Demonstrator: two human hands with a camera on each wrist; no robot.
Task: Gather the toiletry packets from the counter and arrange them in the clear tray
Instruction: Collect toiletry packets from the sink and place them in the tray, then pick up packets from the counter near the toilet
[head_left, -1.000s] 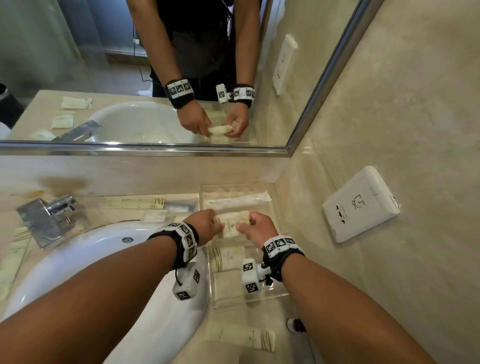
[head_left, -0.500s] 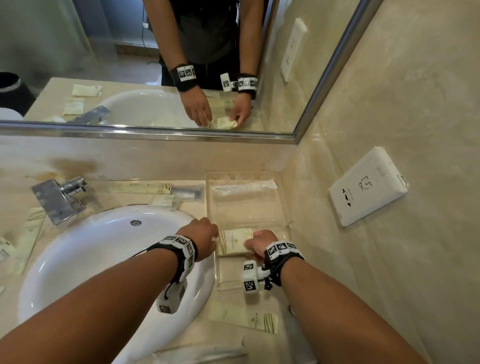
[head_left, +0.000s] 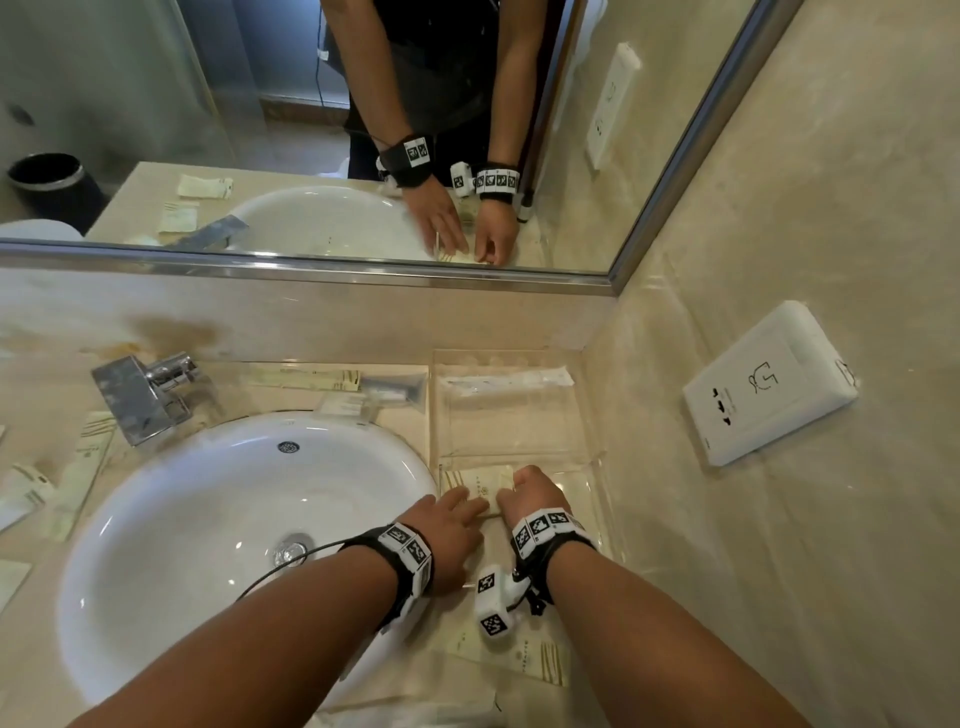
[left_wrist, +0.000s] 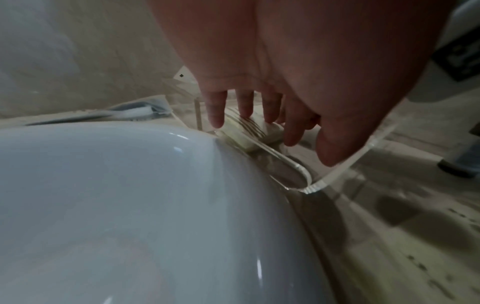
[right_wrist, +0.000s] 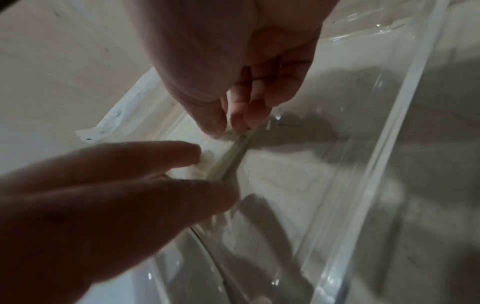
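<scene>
Both hands seat one packet (head_left: 475, 488) in the tray (head_left: 597, 457): left hand (head_left: 449, 519) presses flat-fingered, right hand (head_left: 530, 491) pinches its edge. Next, let go and fetch another.

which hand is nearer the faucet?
Left. The left hand lies at the clear tray's sink-side edge, on the faucet's side; the right hand is over the tray's middle, farther from it. Neither touches the faucet.
</scene>
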